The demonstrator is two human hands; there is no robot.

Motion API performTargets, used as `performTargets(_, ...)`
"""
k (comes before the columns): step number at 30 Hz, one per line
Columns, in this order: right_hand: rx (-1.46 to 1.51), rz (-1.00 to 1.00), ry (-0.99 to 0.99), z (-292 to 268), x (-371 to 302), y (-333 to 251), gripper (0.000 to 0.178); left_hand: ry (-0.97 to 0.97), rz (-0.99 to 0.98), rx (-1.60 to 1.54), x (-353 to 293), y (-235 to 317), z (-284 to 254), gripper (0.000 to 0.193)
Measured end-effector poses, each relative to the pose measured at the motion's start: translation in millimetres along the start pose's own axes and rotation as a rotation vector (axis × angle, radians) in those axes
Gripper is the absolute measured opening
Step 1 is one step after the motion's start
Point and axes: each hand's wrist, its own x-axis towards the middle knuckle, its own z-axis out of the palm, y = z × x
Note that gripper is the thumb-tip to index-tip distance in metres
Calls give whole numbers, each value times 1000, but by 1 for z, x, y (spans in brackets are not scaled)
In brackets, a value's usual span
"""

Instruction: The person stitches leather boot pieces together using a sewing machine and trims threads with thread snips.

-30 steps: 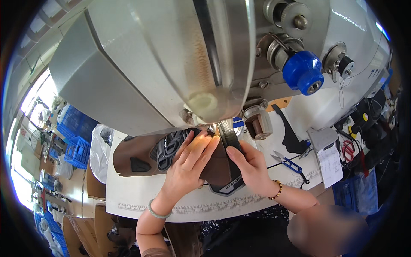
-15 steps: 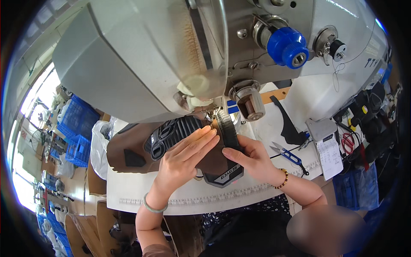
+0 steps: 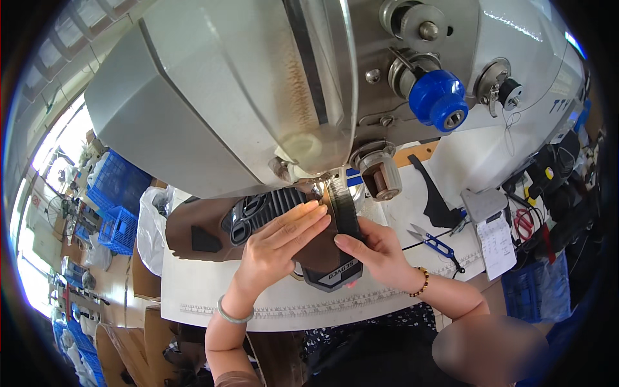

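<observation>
A brown and black shoe upper (image 3: 187, 222), with black ribbed panels, lies under the needle area of a large grey sewing machine (image 3: 219, 109). My left hand (image 3: 274, 245) rests flat on its brown part, fingers stretched together, with the fingertips close to the needle. At the right edge, my right hand (image 3: 387, 255) pinches the ribbed strip, thumb on top and the other fingers mostly hidden behind it. The upper's black end piece (image 3: 332, 274) points toward me, between my hands. The machine's head partly covers the far side of the upper; the stitching point is hard to make out.
On the white table (image 3: 225, 300), blue-handled thread snips (image 3: 435, 242) and a dark curved piece (image 3: 432, 197) lie to the right, near a paper slip (image 3: 495, 242). A ruler strip runs along the front edge. Blue crates (image 3: 119, 226) and a plastic bag (image 3: 153, 222) are at left.
The whole view has shifted, so the machine sits lower in it. The upper's near end has swung slightly left. Both hands keep nearly the same hold.
</observation>
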Motion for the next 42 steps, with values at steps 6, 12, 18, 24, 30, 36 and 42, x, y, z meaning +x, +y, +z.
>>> performTargets(6, 92, 151, 60, 8, 8, -7, 23, 75, -14, 7, 1, -9, 3, 64)
performTargets(12, 55, 246, -11, 5, 4, -17, 26, 157, 89, 8, -4, -19, 9, 61)
performTargets(18, 39, 241, -13, 3, 7, -19, 26, 129, 141, 76, 5, -20, 3, 54)
performTargets(24, 77, 228, -11, 2, 15, -20, 28, 74, 188, 213, 10, -19, -7, 50)
performTargets(30, 125, 215, 15, -10, 15, -17, 28, 88, -22, 205, -3, 19, -9, 35)
performTargets(36, 110, 227, 14, 4, 18, -23, 26, 336, -970, -1555, -55, 44, 41, 42)
performTargets(42, -285, 134, 194, -61, 43, -20, 43, 666, -1135, -1575, 3, 20, 38, 28)
